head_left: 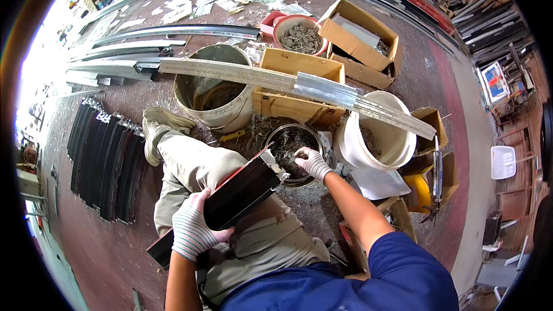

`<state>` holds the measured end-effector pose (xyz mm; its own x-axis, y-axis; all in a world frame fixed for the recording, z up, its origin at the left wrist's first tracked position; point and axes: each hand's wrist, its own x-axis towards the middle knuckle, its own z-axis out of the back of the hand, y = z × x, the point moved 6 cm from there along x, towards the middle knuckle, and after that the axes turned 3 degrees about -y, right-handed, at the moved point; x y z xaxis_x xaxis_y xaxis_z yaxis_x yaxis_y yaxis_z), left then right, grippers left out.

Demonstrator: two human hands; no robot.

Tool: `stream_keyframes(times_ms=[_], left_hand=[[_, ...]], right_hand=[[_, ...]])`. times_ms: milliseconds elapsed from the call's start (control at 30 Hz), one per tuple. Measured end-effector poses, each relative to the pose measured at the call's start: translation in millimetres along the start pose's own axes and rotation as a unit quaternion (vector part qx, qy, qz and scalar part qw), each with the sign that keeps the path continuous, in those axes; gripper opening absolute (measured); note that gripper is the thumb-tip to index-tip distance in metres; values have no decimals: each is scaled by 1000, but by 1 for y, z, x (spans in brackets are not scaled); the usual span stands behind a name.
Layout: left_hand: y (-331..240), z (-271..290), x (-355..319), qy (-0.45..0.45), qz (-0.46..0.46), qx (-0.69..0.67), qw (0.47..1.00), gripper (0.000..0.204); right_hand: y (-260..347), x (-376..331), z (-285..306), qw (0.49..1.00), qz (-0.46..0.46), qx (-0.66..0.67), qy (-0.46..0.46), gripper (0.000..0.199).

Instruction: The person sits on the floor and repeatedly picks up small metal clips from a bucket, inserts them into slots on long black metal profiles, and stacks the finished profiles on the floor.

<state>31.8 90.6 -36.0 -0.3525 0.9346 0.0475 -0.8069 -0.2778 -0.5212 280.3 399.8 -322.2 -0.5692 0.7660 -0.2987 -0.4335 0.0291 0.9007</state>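
My left hand (pixel 197 223), in a striped white glove, is closed round a long black metal profile (pixel 245 193) with a red edge. The profile lies slanted across my thighs. At its upper end sits a small silvery metal fitting (pixel 276 167). My right hand (pixel 314 164), gloved alike, reaches into a round metal bowl (pixel 314 132) holding many small dark metal pieces (pixel 286 145). Its thumb and fingers are pinched together at the pieces; what is between them is too small to make out.
Several black profiles (pixel 106 164) lie in a row at the left. A long bundle of metal strips (pixel 230 72) rests across a grey bucket (pixel 187 89), a wooden box (pixel 299 109) and a white bucket (pixel 351 144). Behind stand a red-rimmed basin (pixel 280 26) and a cardboard box (pixel 360 49).
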Motion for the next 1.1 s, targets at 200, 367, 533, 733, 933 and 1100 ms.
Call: stream_keyframes(times_ms=[200,367,533,733,933,1100], left_hand=[[-1,8,7,27,9,-70,997,98],[13,9,11,79,52,-151,984,100],[11,16,21,152,114,-178,966,104],[10,26,27,179,128,-189,957,105],[12,24,26,184,143,-183,955,110],[12,24,27,186,140,-166,958,111]], right_hand=[[93,-28,22,997,4,73,7,30],[163,-31,26,981,44,182,54,27],[216,-28,20,965,164,185,87,16],[248,-26,11,958,239,85,131,17],[262,-23,12,937,321,6,137,18],[266,-18,14,929,333,-30,160,18]])
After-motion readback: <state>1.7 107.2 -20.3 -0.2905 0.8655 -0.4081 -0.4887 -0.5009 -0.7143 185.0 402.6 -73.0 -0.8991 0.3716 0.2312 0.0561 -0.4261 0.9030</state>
